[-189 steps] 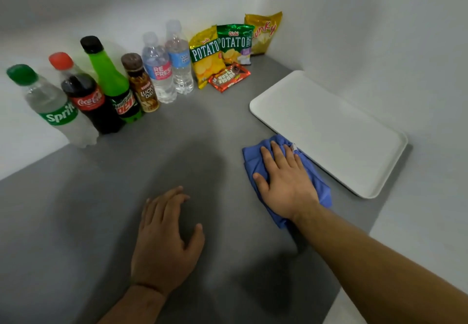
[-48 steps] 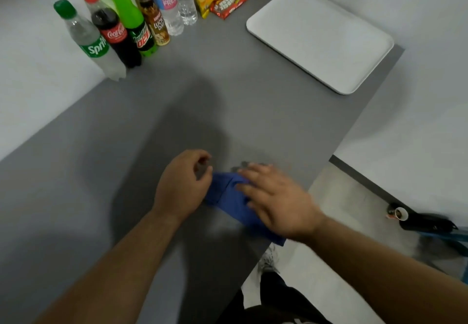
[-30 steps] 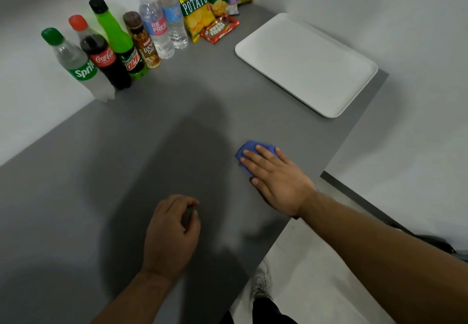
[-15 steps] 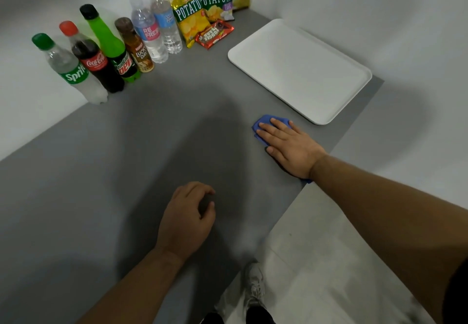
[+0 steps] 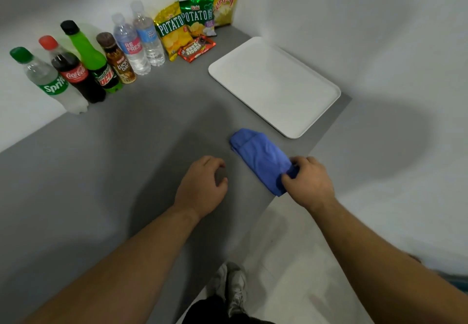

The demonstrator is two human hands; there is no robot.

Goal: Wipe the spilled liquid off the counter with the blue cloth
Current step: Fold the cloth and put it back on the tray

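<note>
The blue cloth lies folded on the grey counter, near the counter's front right edge and just short of the white tray. The right hand pinches the cloth's near end between thumb and fingers, a grip that likely serves to drag or lift it for the next pass. The left hand rests on the counter beside the cloth, fingers loosely curled and holding nothing, probably as a brace. No liquid is discernible on the surface. The tray borders the wiping area on the far right. Against the wall stand Sprite, Coca-Cola and Mountain Dew bottles, water bottles, and potato chip bags, all well apart from the cloth
</note>
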